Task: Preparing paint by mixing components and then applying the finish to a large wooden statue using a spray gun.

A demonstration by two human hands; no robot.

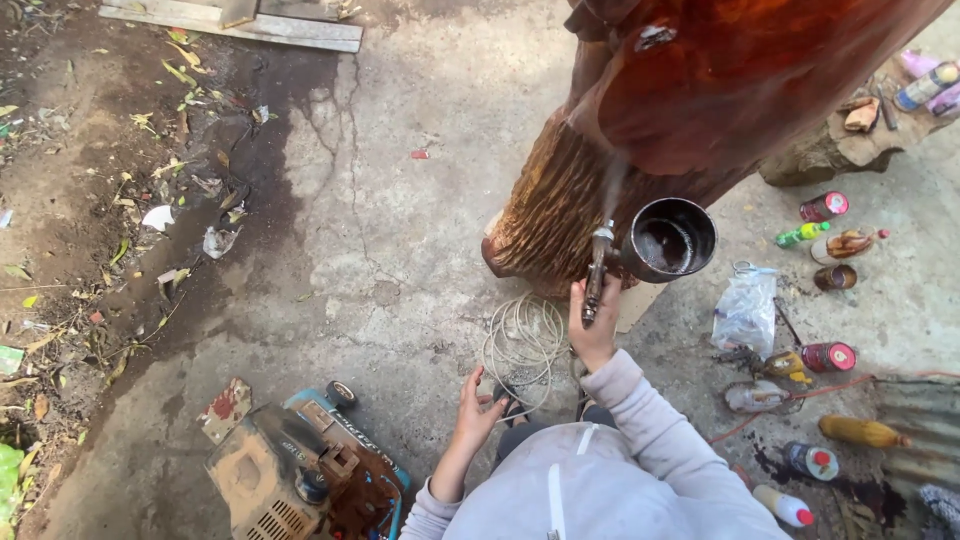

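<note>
The palm of the right hand [596, 325] faces away, so its grip on the spray gun [598, 272] shows only from the back, and the gun's handle is hidden inside it. A faint mist above the gun is too blurred to trace. The carved wood [690, 90] above the grip runs off the top edge. Below the grip, the person's own hood and sleeves hide the legs and part of the hose coil [522, 340]. The left hand [474, 412], lower left of the grip, covers a dark thing too small to tell. The engine machine [300, 470] beyond it is cut by the bottom edge.
</note>
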